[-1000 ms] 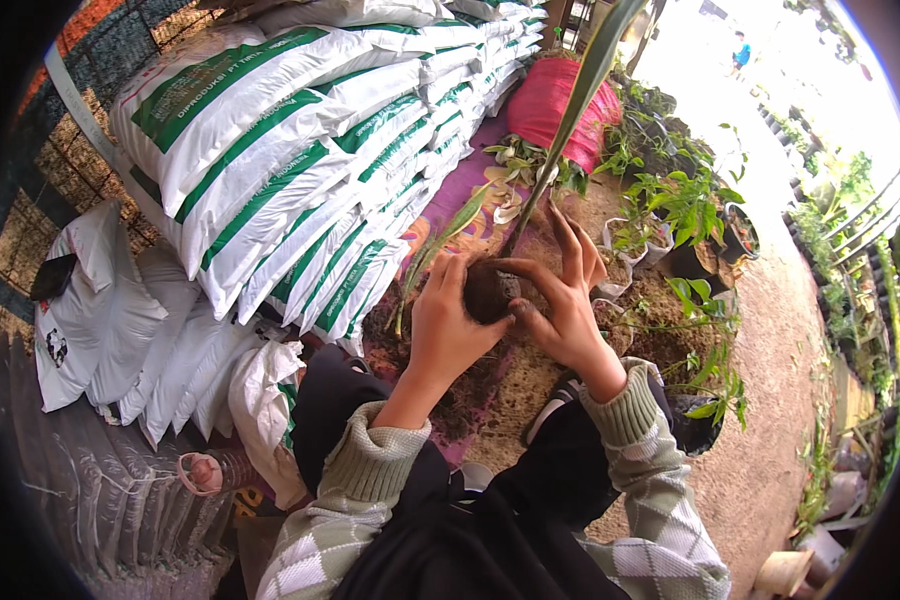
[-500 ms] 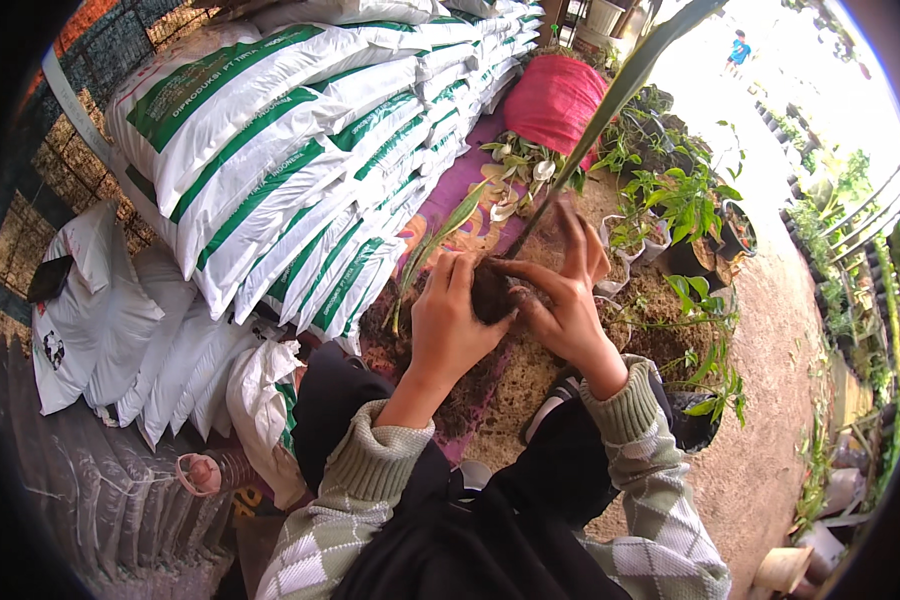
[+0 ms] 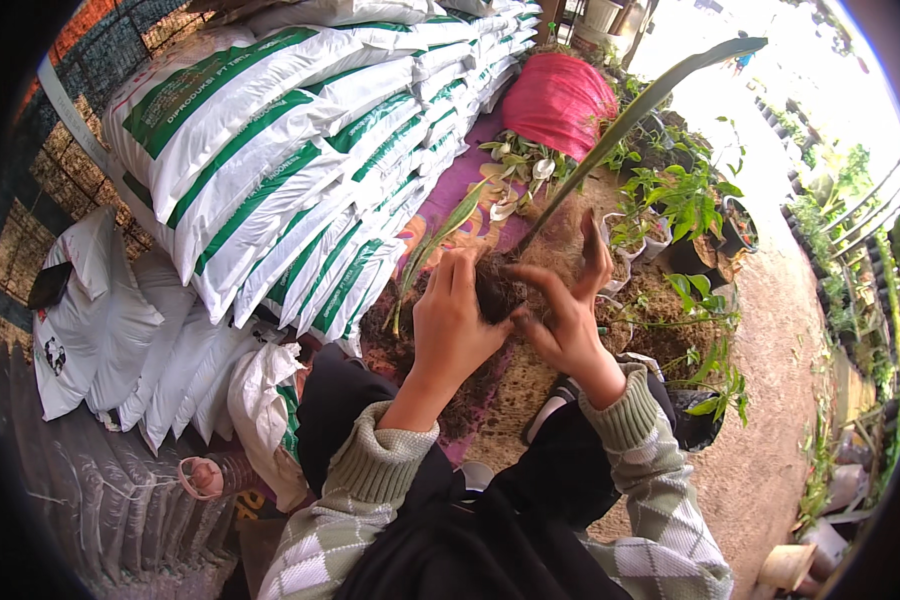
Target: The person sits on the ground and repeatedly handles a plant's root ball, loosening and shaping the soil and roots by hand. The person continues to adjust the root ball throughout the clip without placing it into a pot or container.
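A plant with one long strap-like green leaf (image 3: 642, 110) leans up and to the right from a dark, soil-covered root ball (image 3: 497, 290). My left hand (image 3: 458, 315) is closed round the left side of that root ball. On its other side, my right hand (image 3: 567, 320) has its fingers apart, with index finger and thumb at the roots and the other fingers raised. A second long-leaved plant (image 3: 444, 232) lies on the purple cloth (image 3: 455, 190) beyond my left hand. Dark loose soil (image 3: 460, 410) shows below my hands, partly hidden by them.
White-and-green sacks (image 3: 300, 150) are stacked high at the left. A pink-red bundle (image 3: 558, 105) stands at the far side, near pulled plants with pale bases (image 3: 515, 180). Potted leafy plants (image 3: 685, 200) line the right. A plastic bottle (image 3: 210, 474) lies at lower left.
The long leaf has swung, so its tip now shows at upper right. My right index finger has drawn back slightly from the top of the root ball. My left hand keeps its hold.
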